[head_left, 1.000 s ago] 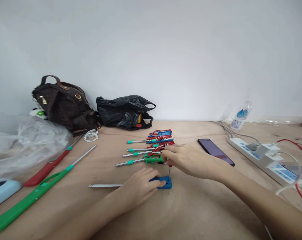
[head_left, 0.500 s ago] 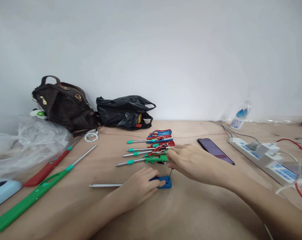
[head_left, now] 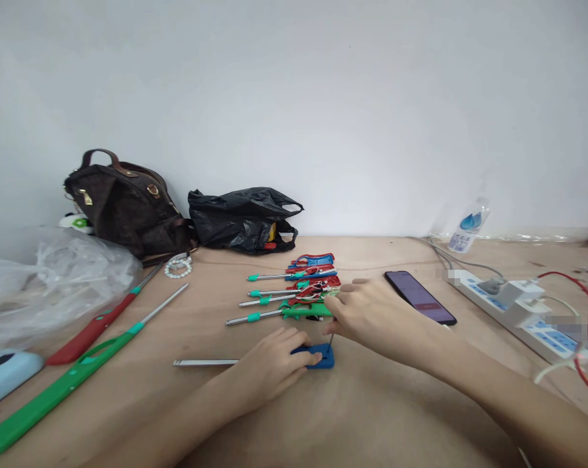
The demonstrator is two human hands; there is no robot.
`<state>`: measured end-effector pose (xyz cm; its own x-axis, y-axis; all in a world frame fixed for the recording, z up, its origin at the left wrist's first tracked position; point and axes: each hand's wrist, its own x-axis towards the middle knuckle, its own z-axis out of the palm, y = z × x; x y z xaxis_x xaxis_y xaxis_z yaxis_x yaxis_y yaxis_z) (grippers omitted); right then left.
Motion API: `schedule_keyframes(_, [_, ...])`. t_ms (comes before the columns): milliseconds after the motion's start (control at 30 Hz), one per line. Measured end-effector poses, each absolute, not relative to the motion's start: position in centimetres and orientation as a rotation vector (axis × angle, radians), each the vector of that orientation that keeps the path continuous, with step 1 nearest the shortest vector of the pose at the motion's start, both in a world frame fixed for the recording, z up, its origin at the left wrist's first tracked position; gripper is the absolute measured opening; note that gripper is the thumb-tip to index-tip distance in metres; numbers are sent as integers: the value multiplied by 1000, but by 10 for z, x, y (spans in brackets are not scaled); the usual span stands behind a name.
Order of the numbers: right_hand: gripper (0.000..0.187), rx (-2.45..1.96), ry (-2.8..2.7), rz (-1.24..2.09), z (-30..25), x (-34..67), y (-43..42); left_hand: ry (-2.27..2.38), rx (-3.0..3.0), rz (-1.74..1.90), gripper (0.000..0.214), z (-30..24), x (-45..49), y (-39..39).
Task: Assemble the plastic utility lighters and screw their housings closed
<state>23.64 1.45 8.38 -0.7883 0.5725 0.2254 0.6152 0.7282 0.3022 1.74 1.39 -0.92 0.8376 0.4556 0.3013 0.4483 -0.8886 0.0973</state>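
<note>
A blue long-necked lighter [head_left: 325, 357] lies on the table with its metal tube [head_left: 203, 363] pointing left. My left hand [head_left: 277, 364] is closed over its handle and holds it down, hiding the middle. My right hand [head_left: 355, 312] grips a screwdriver [head_left: 331, 342] from above; its thin shaft stands nearly upright with the tip at the right end of the blue handle. The screwdriver's grip is hidden by the fingers. Just behind my hands lie several opened lighters in a row, the nearest with a green handle [head_left: 303, 310], their wires and inner parts showing.
To the left lie a green lighter [head_left: 54, 396], a red lighter [head_left: 93, 328], clear plastic bags [head_left: 79, 273] and a light-blue object [head_left: 8, 374]. A dark handbag [head_left: 128, 208] and black plastic bag [head_left: 240, 218] stand behind. On the right are a phone [head_left: 418, 296], power strip [head_left: 483, 305] and bottle [head_left: 469, 224].
My right hand has shifted very slightly on the screwdriver, whose shaft now stands a little more upright. My left hand and the blue lighter stay in place.
</note>
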Motion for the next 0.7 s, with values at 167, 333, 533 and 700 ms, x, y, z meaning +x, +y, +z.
schedule_keyframes(167, [9, -940, -2832, -255, 89, 248, 11, 722, 2995, 523, 26, -9, 17, 13])
schedule_keyframes(333, [11, -951, -2849, -173, 93, 248, 11, 721, 2999, 514, 25, -8, 17, 13])
schedule_keyframes(533, [14, -991, -2834, -408, 88, 238, 14, 719, 2993, 498, 25, -10, 17, 15])
schedule_keyframes(700, [15, -1050, -2806, -434, 86, 241, 10, 731, 2985, 497, 25, -9, 18, 14])
